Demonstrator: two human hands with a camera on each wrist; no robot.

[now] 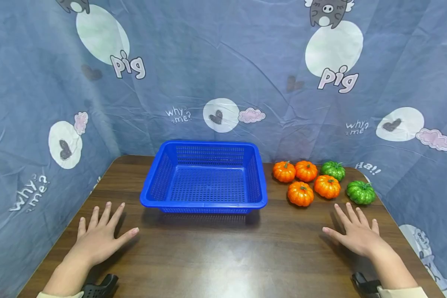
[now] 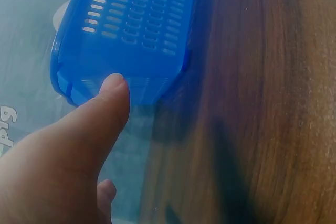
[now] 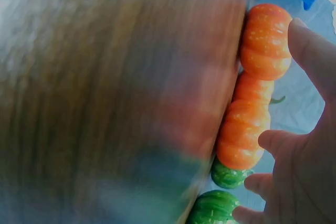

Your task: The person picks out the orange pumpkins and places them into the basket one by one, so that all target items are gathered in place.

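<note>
A blue perforated plastic basket (image 1: 208, 205) stands toward the back of the table with nothing in it. My left hand (image 1: 98, 240) hovers at the table's left side with fingers spread, just short of the basket's near left corner. In the left wrist view the thumb overlaps the basket wall (image 2: 123, 59). On the right, my right hand (image 1: 359, 234) is spread too and holds nothing. Ahead of its fingertips sit several small orange pumpkins (image 1: 300, 194) and two green pumpkins (image 1: 361, 192), grouped at the back right. The right wrist view shows an orange pumpkin (image 3: 266, 41) beyond the thumb.
The brown wooden table (image 1: 216, 256) reaches back to a blue printed cloth (image 1: 216, 62) that hangs behind it and along both sides. Black wrist straps (image 1: 101, 286) show below the hands. The pumpkins stand just right of the basket.
</note>
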